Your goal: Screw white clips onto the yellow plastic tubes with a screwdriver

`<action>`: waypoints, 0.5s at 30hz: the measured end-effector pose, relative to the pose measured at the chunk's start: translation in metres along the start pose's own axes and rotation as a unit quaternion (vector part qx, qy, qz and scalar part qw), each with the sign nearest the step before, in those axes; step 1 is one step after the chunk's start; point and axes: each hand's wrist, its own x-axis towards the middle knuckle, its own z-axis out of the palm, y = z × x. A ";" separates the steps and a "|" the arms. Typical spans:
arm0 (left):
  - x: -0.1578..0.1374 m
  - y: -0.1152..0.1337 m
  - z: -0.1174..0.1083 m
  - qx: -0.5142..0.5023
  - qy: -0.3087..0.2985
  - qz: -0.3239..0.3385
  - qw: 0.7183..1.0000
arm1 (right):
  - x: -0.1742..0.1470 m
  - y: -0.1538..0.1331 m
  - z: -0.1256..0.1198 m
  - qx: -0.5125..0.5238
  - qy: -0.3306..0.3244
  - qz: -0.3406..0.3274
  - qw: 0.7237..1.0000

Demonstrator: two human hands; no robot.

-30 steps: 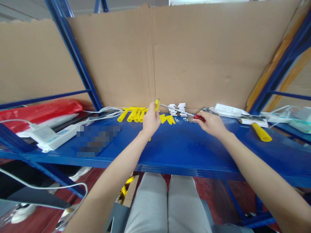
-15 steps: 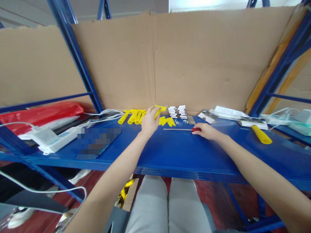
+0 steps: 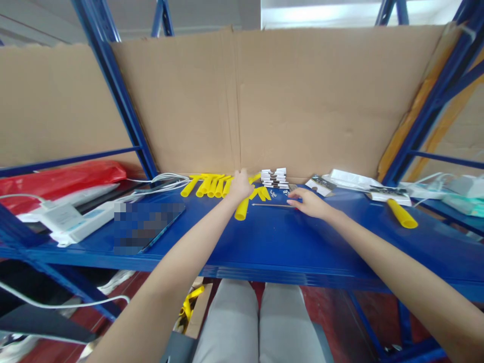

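My left hand (image 3: 242, 187) is closed around a yellow T-shaped piece with a hollow tubular handle (image 3: 241, 210). The tube's open end points towards me below the fingers, and its head is partly hidden behind the hand. To the left lies a row of similar yellow pieces (image 3: 215, 186); small flat yellow parts (image 3: 260, 193) lie to the right. My right hand (image 3: 309, 202) is over the handle end of a screwdriver (image 3: 270, 205), thumb and forefinger apart. The screwdriver's thin shaft lies on the blue shelf, pointing left; its handle is mostly hidden by the hand.
Folded white-and-dark strips (image 3: 274, 178) are stacked by the cardboard wall (image 3: 302, 101). A white-and-black card (image 3: 320, 185) and a single yellow tube (image 3: 402, 214) lie to the right. On the left are a power strip (image 3: 91, 218) and a red bag (image 3: 64, 181).
My left hand has brought the yellow piece down and turned its tube towards me. My right hand has shifted slightly left, its fingers loosening from the screwdriver handle.
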 end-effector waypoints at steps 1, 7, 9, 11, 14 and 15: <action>0.003 0.003 0.002 0.005 -0.014 -0.012 1.000 | 0.002 -0.012 0.004 0.056 -0.005 0.017 0.998; 0.010 0.014 0.021 0.029 -0.057 -0.059 0.996 | 0.010 -0.083 0.030 0.391 -0.152 0.239 0.876; 0.010 0.015 0.026 0.040 -0.063 -0.066 0.995 | 0.010 -0.094 0.036 0.413 -0.179 0.269 0.851; 0.008 0.016 0.030 0.048 -0.074 -0.065 0.994 | 0.010 -0.099 0.040 0.412 -0.186 0.279 0.847; 0.004 0.016 0.034 0.059 -0.089 -0.067 0.992 | 0.011 -0.095 0.038 0.393 -0.176 0.276 0.859; 0.002 0.016 0.035 0.061 -0.090 -0.068 0.992 | 0.012 -0.091 0.034 0.384 -0.168 0.274 0.866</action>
